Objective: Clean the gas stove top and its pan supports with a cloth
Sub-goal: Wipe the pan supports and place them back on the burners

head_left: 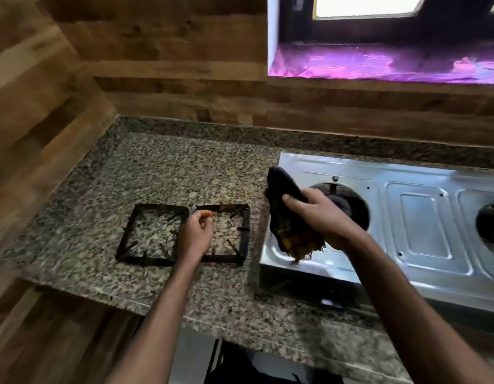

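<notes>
Right hand (320,214) grips cloth (284,212) over stove (406,217) left edge; supports (185,234) lie left, under my loosely curled, seemingly empty left hand (197,234).

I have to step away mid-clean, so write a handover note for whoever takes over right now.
Right hand grips the dark cloth above the stove top's left front corner. Left hand hangs loosely curled over the two pan supports, holding nothing. Both supports are off the stove, side by side on the granite counter. Done: supports removed. Left: wipe the steel top and supports, refit them. Cleanliness can't be judged through the blur.
</notes>
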A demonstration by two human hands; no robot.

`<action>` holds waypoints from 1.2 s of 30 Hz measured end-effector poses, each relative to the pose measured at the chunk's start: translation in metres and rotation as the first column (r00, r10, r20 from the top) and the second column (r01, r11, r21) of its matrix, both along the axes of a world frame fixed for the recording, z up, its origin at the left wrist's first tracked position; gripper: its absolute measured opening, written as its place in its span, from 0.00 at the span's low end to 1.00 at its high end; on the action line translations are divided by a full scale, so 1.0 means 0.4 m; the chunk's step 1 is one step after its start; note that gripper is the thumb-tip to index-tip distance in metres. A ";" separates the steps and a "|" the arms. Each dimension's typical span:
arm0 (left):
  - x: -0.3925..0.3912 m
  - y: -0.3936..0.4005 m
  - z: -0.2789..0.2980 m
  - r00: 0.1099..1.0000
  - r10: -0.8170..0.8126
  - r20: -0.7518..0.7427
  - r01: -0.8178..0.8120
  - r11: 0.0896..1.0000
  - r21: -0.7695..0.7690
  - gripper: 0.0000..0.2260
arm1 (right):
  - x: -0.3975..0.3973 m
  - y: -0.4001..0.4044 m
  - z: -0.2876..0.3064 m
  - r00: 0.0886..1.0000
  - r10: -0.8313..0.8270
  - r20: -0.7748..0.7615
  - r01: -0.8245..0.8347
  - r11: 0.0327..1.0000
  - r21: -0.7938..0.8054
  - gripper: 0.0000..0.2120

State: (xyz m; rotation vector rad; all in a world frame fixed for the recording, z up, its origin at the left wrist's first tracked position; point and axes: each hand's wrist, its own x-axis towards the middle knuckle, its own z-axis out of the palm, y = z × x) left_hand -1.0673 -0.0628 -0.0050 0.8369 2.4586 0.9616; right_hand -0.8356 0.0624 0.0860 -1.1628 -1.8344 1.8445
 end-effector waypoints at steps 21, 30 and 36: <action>-0.283 0.223 -0.122 0.658 -0.752 0.036 0.693 0.587 -0.419 0.08 | -0.347 -0.030 -0.095 0.925 -0.339 0.173 0.325 0.940 0.101 0.12; -0.363 0.154 -0.040 0.590 -0.776 0.221 0.801 0.596 -0.044 0.10 | -0.487 -0.076 -0.206 0.698 0.002 0.716 -0.427 0.805 0.413 0.28; -0.377 0.105 0.043 0.646 -0.734 0.212 0.754 0.656 -0.027 0.07 | -0.471 0.004 -0.120 0.789 0.205 0.579 -0.557 0.637 0.533 0.13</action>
